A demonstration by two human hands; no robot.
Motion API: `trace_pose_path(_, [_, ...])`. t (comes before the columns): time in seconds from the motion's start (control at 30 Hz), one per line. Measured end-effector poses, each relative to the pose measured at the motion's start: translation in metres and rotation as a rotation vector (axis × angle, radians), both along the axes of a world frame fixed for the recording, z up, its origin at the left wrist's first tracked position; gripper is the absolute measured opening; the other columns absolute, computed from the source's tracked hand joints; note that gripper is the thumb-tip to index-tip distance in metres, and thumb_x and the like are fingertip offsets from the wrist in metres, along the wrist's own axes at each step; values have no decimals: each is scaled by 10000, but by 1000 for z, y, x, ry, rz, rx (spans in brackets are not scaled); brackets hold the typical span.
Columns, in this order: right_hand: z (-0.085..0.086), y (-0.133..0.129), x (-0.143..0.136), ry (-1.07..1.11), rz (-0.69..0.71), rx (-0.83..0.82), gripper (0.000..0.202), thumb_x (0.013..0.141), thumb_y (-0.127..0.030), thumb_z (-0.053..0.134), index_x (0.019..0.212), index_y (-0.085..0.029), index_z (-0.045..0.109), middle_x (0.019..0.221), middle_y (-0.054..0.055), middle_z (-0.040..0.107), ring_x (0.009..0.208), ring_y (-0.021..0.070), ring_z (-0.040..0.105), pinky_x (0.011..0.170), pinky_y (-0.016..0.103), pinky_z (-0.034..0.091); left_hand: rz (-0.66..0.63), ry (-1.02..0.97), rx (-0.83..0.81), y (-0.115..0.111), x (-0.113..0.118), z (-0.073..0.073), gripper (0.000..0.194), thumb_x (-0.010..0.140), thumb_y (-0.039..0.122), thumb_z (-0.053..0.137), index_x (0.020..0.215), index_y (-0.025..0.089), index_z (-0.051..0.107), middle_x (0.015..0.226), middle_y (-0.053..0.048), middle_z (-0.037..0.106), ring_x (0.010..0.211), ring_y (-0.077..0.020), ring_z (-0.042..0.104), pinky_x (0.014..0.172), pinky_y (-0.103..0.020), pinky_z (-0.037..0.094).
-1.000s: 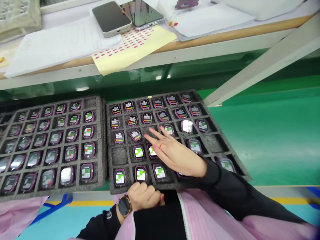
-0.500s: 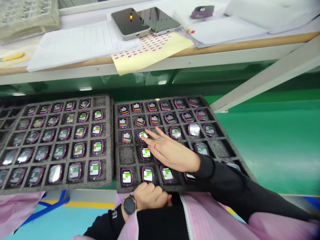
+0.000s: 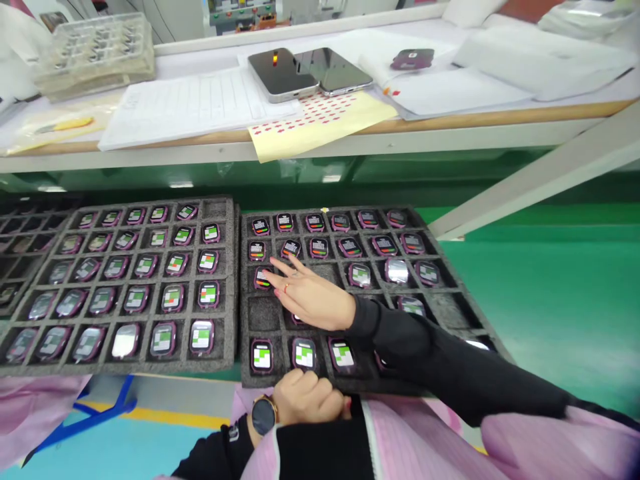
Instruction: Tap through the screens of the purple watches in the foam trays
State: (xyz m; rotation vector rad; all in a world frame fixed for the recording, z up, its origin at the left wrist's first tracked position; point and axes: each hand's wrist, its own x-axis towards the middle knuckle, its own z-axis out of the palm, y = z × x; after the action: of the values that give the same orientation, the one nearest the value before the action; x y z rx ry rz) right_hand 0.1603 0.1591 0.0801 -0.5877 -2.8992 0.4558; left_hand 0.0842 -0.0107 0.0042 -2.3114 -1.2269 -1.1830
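Observation:
My right hand [image 3: 311, 295] reaches over the right foam tray [image 3: 263, 313] with its fingers spread. A fingertip rests on or just over the lit screen of a smartwatch body [image 3: 261, 277] in the left column; it shows white text and a red-green strip. My left hand [image 3: 309, 397] is closed in a fist at the tray's front edge, wearing a round wristwatch [image 3: 263, 415]. What that fist holds, if anything, is hidden. Smartwatch bodies with green-and-white screens, such as this one [image 3: 261, 356], sit in the front row. My right hand and sleeve hide some compartments.
A second foam tray [image 3: 231, 293] of purple-framed smartwatch bodies stands close on the left. Beyond the trays, a bench [image 3: 210, 148] carries two phones [image 3: 283, 75], paper sheets [image 3: 190, 107], a yellow sticker sheet [image 3: 320, 127] and a clear plastic box [image 3: 97, 57]. A slanted bench leg [image 3: 530, 177] stands right.
My right hand has moved left, from a green-and-white watch screen to the neighbouring watch in the left column. My left fist stays at the front edge. The camera view has shifted slightly.

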Motion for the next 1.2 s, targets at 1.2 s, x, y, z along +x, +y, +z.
trace_pose_path(1.2, [-14,27,74,2,-260,159,498,1077,-159,200,1449,100,405,1450,274,491,1466,391,278,1168,686,286,76,-31,63,2,6,-9,451,999,207,413,548,196,412,512,19,311,497,-144,264,530,-353,152])
